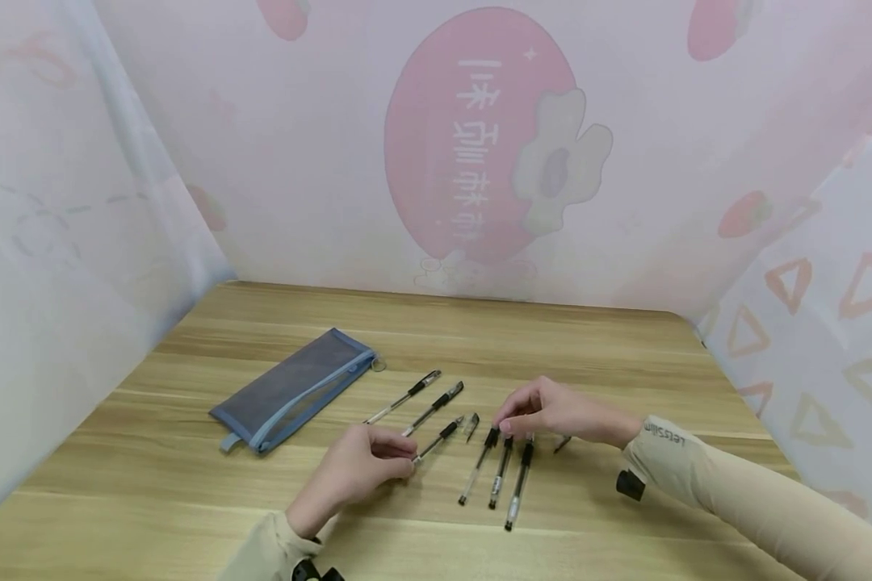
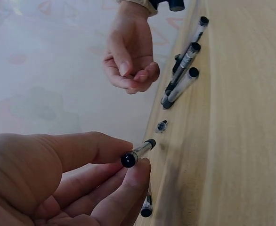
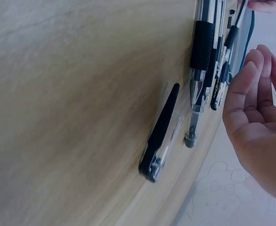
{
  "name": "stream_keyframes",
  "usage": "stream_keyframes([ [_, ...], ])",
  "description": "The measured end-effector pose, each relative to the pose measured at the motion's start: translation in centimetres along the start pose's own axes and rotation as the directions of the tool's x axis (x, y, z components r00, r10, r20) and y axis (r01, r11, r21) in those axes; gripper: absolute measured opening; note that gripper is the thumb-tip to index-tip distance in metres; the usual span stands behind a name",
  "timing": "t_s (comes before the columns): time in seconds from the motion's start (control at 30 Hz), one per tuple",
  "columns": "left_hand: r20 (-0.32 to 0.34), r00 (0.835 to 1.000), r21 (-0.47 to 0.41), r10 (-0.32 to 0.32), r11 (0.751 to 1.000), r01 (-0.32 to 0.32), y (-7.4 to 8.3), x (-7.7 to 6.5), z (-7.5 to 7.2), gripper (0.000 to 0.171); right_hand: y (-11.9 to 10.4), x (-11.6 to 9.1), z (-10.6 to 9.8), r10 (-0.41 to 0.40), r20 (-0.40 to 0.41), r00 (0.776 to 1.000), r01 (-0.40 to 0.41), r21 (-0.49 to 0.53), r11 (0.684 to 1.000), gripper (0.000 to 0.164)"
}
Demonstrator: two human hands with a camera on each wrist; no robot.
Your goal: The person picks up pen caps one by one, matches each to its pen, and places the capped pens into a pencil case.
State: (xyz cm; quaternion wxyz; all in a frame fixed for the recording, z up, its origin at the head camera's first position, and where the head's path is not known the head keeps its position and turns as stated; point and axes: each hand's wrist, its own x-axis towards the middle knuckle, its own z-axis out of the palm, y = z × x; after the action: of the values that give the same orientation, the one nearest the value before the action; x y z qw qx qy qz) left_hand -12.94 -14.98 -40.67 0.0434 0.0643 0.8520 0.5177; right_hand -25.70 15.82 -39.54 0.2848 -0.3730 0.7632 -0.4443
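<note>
My left hand (image 1: pixel 366 464) pinches a clear gel pen (image 2: pixel 142 151) near its rear end, between thumb and fingers. This pen has a black grip (image 1: pixel 448 429) and points toward a loose cap (image 1: pixel 471 428). My right hand (image 1: pixel 559 411) hovers over the front ends of three gel pens (image 1: pixel 521 484) lying side by side. Its fingers are loosely bent with nothing between them, as the right wrist view shows. Another loose black-clipped cap (image 3: pixel 159 136) lies on the table beside those pens. Beyond my left hand lie two capped pens (image 1: pixel 436 405).
A blue-grey mesh pencil case (image 1: pixel 291 387) with a zipper lies at the left of the wooden table (image 1: pixel 153 484). Pale printed curtains (image 1: pixel 298 161) enclose the back and both sides.
</note>
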Motion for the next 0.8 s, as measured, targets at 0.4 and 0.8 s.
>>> stream_keyframes([
  [0.4,0.030,0.998,-0.247,-0.061,0.967,0.066,0.1,-0.1,-1.1,0.029,-0.7,2.1,-0.3,-0.094,-0.036,0.995,0.093,-0.029,0.995,0.019],
  [0.8,-0.029,0.995,-0.418,-0.097,0.905,0.076,0.9,-0.5,-1.7,0.030,0.0,4.6,-2.0,-0.102,0.031,0.994,0.106,-0.146,0.984,0.021],
])
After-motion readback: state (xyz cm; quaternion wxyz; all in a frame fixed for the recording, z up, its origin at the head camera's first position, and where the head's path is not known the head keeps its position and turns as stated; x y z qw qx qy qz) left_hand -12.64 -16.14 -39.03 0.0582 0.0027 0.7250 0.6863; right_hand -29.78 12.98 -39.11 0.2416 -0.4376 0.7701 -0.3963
